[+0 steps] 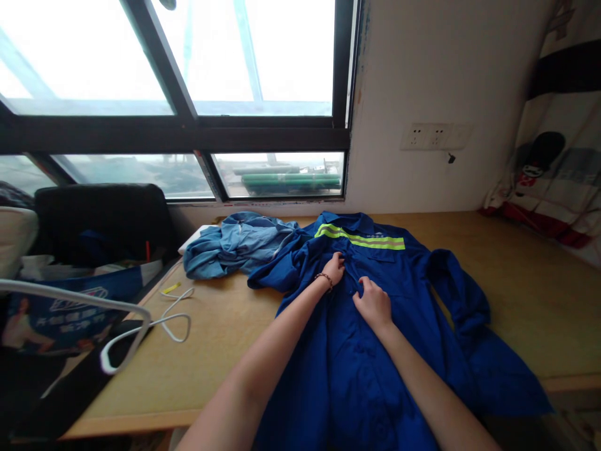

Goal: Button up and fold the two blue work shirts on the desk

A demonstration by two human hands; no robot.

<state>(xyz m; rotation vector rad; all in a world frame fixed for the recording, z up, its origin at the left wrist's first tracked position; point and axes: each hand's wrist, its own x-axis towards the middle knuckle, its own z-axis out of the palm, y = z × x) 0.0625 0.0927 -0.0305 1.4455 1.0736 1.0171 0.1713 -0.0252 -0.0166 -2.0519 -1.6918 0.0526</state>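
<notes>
A dark blue work jacket (375,351) with a yellow-green reflective stripe (361,238) lies spread, front up, on the wooden table (211,351). My left hand (334,268), with a bead bracelet at the wrist, pinches the jacket's fabric near the chest. My right hand (372,302) is closed on the front edge of the jacket just below and to the right. Both hands rest on the cloth, a hand's width apart.
A crumpled lighter blue garment (235,247) lies at the table's back left. White hangers (145,329) lie at the left edge. A printed bag (66,307) and a black chair (101,219) stand to the left. Window and wall sockets (434,136) are behind.
</notes>
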